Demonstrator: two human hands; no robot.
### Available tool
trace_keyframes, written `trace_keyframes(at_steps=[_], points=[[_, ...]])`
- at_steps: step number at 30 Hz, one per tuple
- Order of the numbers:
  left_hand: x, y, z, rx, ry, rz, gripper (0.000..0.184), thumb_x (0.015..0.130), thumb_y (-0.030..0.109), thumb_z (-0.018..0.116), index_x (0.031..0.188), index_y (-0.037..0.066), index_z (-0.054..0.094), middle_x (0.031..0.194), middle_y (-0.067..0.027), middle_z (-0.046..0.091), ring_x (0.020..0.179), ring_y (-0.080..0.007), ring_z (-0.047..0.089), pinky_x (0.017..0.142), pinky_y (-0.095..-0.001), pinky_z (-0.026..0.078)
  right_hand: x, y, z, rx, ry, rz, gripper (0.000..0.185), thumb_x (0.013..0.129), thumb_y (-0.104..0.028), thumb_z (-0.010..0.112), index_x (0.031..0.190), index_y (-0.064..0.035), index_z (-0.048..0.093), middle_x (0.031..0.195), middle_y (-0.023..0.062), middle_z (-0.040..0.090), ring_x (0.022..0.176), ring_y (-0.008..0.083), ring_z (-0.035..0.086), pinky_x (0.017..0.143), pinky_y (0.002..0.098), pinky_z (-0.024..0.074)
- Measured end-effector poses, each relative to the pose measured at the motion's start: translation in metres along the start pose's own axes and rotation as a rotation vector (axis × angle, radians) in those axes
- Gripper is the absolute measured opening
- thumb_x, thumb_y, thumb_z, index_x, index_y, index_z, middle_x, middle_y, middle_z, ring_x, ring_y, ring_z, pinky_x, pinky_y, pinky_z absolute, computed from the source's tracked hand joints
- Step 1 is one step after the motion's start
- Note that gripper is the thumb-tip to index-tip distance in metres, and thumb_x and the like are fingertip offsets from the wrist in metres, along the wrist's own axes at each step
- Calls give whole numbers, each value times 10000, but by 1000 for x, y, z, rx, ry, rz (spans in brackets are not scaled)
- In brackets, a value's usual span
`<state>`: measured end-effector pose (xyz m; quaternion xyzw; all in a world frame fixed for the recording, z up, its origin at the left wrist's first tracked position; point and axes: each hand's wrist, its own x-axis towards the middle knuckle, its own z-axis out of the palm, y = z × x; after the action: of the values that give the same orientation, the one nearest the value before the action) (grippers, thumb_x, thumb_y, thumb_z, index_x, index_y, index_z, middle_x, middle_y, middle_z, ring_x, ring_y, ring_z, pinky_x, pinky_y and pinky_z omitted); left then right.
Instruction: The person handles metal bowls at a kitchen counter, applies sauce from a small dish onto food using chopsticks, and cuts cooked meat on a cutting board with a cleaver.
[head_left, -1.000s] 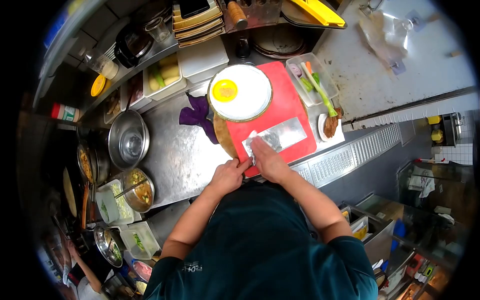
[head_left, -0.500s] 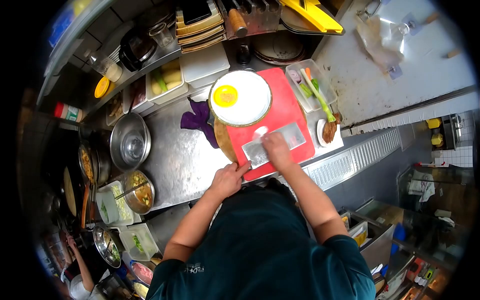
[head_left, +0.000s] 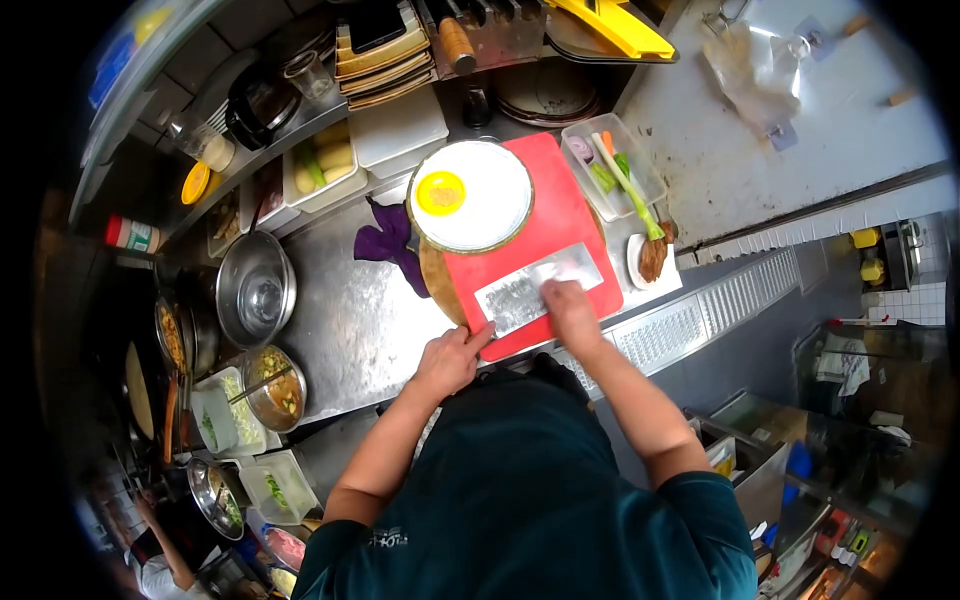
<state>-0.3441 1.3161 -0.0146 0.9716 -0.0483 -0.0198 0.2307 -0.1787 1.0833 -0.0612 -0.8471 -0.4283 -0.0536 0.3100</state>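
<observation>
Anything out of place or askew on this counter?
Mildly untidy: a purple cloth lies crumpled left of the red board, and a green stalk pokes over the rim of the clear container instead of lying fully inside.

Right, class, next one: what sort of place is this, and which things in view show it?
Most likely a commercial kitchen: a metal counter carries a red cutting board, rectangular dishes are stacked beyond it, and a clear plastic container holds vegetables.

No legible text: white lettering [head_left: 388, 537] on the dark green shirt [head_left: 530, 490] and jar label [head_left: 139, 236] too blurry.
</observation>
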Motion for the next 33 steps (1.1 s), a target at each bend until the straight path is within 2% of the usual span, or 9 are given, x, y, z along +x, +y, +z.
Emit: trace_keyframes(at_steps=[8,16,19,22,25,28,29,32,33], points=[[0,0,3,-5,-4,-24,543,791,74,648,1332,98,602,898,-131,620,879,-319,669,715,-445,561,-10,-54,1,264,-163,-200,407,711,78,630,1114,46,681,1141,167,665,1024,358,617,920,415,535],[7,4,5,-23,34,-15,554,769,87,665,1319,118,600,904,-128,615,826,-334,670,716,-450,566,15,47,-37,-88,150,112,253,772,57,622,995,-1,727,1016,170,712,950,369,659,871,426,546],[9,9,-8,-75,2,-54,511,788,75,648,1297,106,617,907,-139,622,927,-337,668,725,-435,562,14,73,-51,-179,173,191,243,791,59,633,1003,-1,736,1021,171,716,957,373,658,867,437,542],[5,2,-22,-346,40,-80,506,797,46,601,1301,94,603,877,-111,639,862,-296,683,721,-414,564,19,77,-74,-282,294,267,208,829,47,644,1015,7,730,1041,177,713,966,379,658,883,443,536],[-4,-25,-9,-964,61,-137,531,762,24,554,1290,60,599,812,-109,623,661,-257,651,572,-336,532,29,62,-101,-205,345,343,197,864,21,657,1046,-5,726,1059,169,711,995,359,663,903,425,533],[-10,-68,-29,-1907,-394,-460,543,784,41,553,1327,25,557,845,-137,627,507,-171,535,436,-299,418,38,52,-112,-144,354,323,192,875,9,670,1056,-15,727,1063,167,711,1017,348,666,914,417,531],[-11,-74,-30,-1998,-381,-551,527,814,69,583,1336,12,545,835,-174,617,464,-150,487,390,-247,328,43,45,-111,-123,338,303,190,876,6,672,1057,-19,728,1065,166,711,1022,346,667,917,414,531],[-7,-89,-23,-1752,-244,-848,483,865,97,603,1337,11,547,838,-155,621,472,-139,488,395,-250,345,60,23,-101,-94,261,210,196,864,16,676,1051,-12,727,1070,168,709,1027,350,666,911,420,534],[-5,-93,-19,-1643,-249,-803,442,895,105,639,1321,8,569,850,-127,624,474,-117,478,398,-244,346,62,20,-93,-80,227,168,203,858,24,674,1051,-8,726,1068,168,707,1025,353,665,909,424,535]])
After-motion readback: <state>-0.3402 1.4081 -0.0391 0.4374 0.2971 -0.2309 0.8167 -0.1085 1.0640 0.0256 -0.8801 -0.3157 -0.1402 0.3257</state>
